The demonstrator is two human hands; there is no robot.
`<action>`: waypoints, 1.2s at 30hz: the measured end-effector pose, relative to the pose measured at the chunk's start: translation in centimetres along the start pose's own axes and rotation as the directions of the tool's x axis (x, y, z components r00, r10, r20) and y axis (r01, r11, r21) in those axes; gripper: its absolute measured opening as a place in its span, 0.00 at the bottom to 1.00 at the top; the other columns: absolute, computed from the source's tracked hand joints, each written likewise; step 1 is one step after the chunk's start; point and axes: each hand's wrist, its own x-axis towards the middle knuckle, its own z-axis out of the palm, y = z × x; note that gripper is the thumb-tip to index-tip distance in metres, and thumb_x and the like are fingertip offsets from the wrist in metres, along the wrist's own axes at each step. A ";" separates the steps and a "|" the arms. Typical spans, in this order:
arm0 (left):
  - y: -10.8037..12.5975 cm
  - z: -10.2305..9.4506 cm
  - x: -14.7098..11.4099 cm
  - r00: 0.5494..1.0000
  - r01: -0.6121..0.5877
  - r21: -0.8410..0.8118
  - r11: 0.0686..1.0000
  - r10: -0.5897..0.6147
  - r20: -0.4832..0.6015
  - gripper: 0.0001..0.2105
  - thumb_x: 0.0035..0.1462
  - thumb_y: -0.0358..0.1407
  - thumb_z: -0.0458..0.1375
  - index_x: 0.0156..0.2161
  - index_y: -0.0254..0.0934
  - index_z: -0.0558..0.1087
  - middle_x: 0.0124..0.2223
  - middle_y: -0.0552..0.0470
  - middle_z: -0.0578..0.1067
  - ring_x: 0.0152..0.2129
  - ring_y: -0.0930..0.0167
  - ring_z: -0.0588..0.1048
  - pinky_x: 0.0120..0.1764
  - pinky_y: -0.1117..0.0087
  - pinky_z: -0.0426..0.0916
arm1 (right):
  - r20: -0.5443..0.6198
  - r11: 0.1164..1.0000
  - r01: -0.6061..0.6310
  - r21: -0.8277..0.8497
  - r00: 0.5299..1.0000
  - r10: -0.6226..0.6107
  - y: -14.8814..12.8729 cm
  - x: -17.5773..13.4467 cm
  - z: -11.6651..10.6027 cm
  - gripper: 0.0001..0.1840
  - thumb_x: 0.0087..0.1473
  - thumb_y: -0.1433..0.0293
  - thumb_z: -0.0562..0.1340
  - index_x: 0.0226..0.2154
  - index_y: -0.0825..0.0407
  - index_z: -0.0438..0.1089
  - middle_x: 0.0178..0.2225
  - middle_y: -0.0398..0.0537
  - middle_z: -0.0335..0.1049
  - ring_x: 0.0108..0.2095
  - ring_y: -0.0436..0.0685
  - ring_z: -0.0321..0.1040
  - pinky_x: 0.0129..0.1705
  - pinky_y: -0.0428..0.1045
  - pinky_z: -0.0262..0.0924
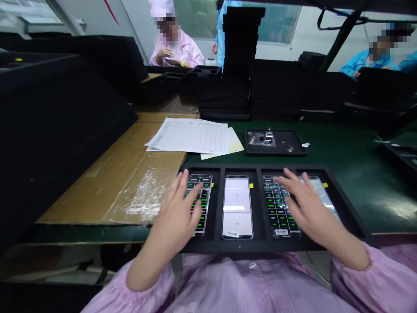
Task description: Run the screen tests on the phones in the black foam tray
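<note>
Four-sided black tray with separate slots lies in front of me and holds several smartphones. Over the leftmost smartphone, which shows a dark grid with green text, my left hand is spread, its fingers at the screen. The neighbouring smartphone has a pale screen split by a dark line. My right hand reaches with fingers apart over another grid-screen smartphone; whether a fingertip touches it I cannot tell. Partly behind that hand lies a smartphone with a light screen.
Printed sheets lie beyond the tray, beside a small black tray with a metal item and small parts. Wrapped cardboard covers the left side. Stacked black trays stand behind. A person in pink and people in blue are farther back.
</note>
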 end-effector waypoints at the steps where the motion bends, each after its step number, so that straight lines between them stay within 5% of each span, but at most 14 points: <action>1: -0.5 -0.4 0.5 1.000 0.007 0.003 1.000 -0.007 -0.009 0.25 0.66 0.39 0.41 0.58 0.30 0.71 0.70 0.32 0.53 0.68 0.51 0.51 0.64 0.46 0.55 | -0.045 0.999 -0.040 -0.016 0.998 0.039 1.8 -0.3 -0.8 0.22 0.64 0.70 0.47 0.58 0.52 0.61 0.59 0.54 0.65 0.66 0.64 0.50 0.67 0.73 0.41; 4: -1.6 -0.9 2.6 0.998 0.042 0.026 0.999 -0.043 0.047 0.27 0.65 0.40 0.39 0.57 0.28 0.72 0.69 0.33 0.56 0.68 0.54 0.51 0.66 0.49 0.51 | -0.133 0.974 -0.207 -0.090 0.972 0.194 8.0 -1.0 -2.3 0.18 0.61 0.67 0.48 0.47 0.51 0.69 0.56 0.55 0.68 0.64 0.68 0.54 0.64 0.74 0.45; 9: -2.3 0.7 6.0 0.967 0.091 0.072 0.993 -0.105 0.231 0.29 0.64 0.41 0.37 0.59 0.28 0.70 0.69 0.32 0.56 0.69 0.54 0.49 0.67 0.53 0.50 | -0.055 0.910 -0.382 -0.159 0.924 0.378 14.3 -1.1 -1.2 0.21 0.59 0.68 0.47 0.41 0.54 0.74 0.56 0.62 0.66 0.63 0.73 0.55 0.61 0.76 0.50; 13: -2.8 2.1 6.6 0.980 0.077 0.069 0.995 -0.089 0.181 0.29 0.64 0.42 0.38 0.57 0.25 0.72 0.68 0.31 0.58 0.68 0.53 0.51 0.66 0.51 0.51 | -0.079 0.925 -0.346 -0.160 0.938 0.337 13.2 -0.9 -0.3 0.22 0.60 0.69 0.49 0.47 0.57 0.73 0.62 0.65 0.58 0.66 0.72 0.49 0.63 0.74 0.47; 16: -3.1 2.3 6.7 0.992 0.033 0.056 0.998 -0.039 0.119 0.27 0.65 0.41 0.39 0.51 0.25 0.74 0.65 0.32 0.63 0.67 0.52 0.54 0.65 0.49 0.54 | -0.070 0.990 -0.069 -0.120 0.996 0.060 10.4 -0.7 -0.6 0.20 0.59 0.71 0.52 0.48 0.53 0.74 0.67 0.57 0.50 0.68 0.69 0.41 0.67 0.72 0.38; 18: -3.2 2.2 6.7 0.996 -0.008 0.058 0.998 0.003 0.086 0.25 0.66 0.41 0.39 0.48 0.27 0.75 0.63 0.35 0.68 0.66 0.53 0.55 0.64 0.49 0.56 | 0.021 0.988 0.145 -0.056 0.989 -0.144 8.6 -0.6 -0.8 0.20 0.59 0.74 0.52 0.49 0.50 0.74 0.69 0.52 0.44 0.69 0.67 0.37 0.68 0.71 0.35; 21: -3.3 2.3 6.7 0.998 -0.050 0.061 0.997 0.047 0.047 0.25 0.68 0.41 0.37 0.47 0.27 0.74 0.60 0.36 0.71 0.66 0.55 0.57 0.64 0.50 0.57 | 0.138 0.976 0.217 -0.009 0.967 -0.214 7.3 -0.5 -0.9 0.21 0.60 0.74 0.53 0.51 0.49 0.73 0.71 0.50 0.39 0.70 0.67 0.33 0.68 0.71 0.34; 23: -3.3 2.4 6.7 0.999 -0.050 0.051 0.997 0.049 0.021 0.24 0.68 0.40 0.38 0.45 0.29 0.74 0.59 0.37 0.72 0.66 0.55 0.58 0.64 0.50 0.58 | 0.101 0.987 0.157 -0.025 0.983 -0.154 7.8 -0.4 -0.8 0.20 0.61 0.73 0.53 0.51 0.49 0.73 0.70 0.51 0.42 0.70 0.66 0.35 0.68 0.71 0.33; 25: -3.1 2.2 6.9 0.999 -0.040 0.031 0.999 0.040 -0.007 0.22 0.67 0.40 0.39 0.43 0.31 0.73 0.59 0.39 0.72 0.66 0.56 0.57 0.64 0.50 0.57 | -0.021 0.997 -0.046 -0.056 0.999 0.045 8.9 -0.4 -0.7 0.18 0.62 0.72 0.51 0.48 0.51 0.73 0.67 0.54 0.50 0.69 0.65 0.39 0.68 0.69 0.35; 29: -2.1 0.6 6.8 0.998 0.012 -0.082 0.997 -0.017 -0.059 0.21 0.66 0.42 0.40 0.41 0.31 0.71 0.62 0.35 0.68 0.65 0.56 0.58 0.65 0.51 0.53 | -0.130 0.912 -0.408 -0.039 0.907 0.400 11.3 -0.4 0.0 0.16 0.66 0.68 0.50 0.40 0.55 0.73 0.62 0.62 0.57 0.68 0.73 0.41 0.64 0.77 0.37; 32: -1.7 -0.9 6.4 0.981 0.130 -0.331 0.935 -0.170 -0.095 0.16 0.65 0.42 0.43 0.41 0.34 0.69 0.60 0.43 0.70 0.60 0.60 0.66 0.62 0.55 0.59 | -0.111 0.914 -0.406 0.013 0.908 0.405 12.0 -0.2 0.0 0.17 0.66 0.63 0.53 0.38 0.55 0.72 0.62 0.63 0.55 0.68 0.75 0.40 0.63 0.78 0.34; 34: -1.8 -1.6 6.1 0.953 0.247 -0.568 0.785 -0.303 -0.005 0.16 0.64 0.42 0.44 0.44 0.34 0.68 0.56 0.46 0.74 0.50 0.63 0.73 0.53 0.59 0.69 | -0.137 0.916 -0.396 0.065 0.906 0.401 11.8 -0.2 -0.9 0.17 0.66 0.61 0.52 0.36 0.55 0.70 0.61 0.63 0.57 0.67 0.73 0.42 0.65 0.74 0.34; 36: -2.2 -1.9 5.6 0.931 0.328 -0.717 0.615 -0.340 0.134 0.18 0.61 0.43 0.47 0.51 0.34 0.66 0.51 0.46 0.77 0.38 0.66 0.76 0.39 0.65 0.74 | -0.167 0.916 -0.382 0.121 0.902 0.398 11.1 -0.3 -2.5 0.18 0.67 0.60 0.49 0.38 0.54 0.67 0.56 0.62 0.62 0.64 0.69 0.52 0.64 0.70 0.45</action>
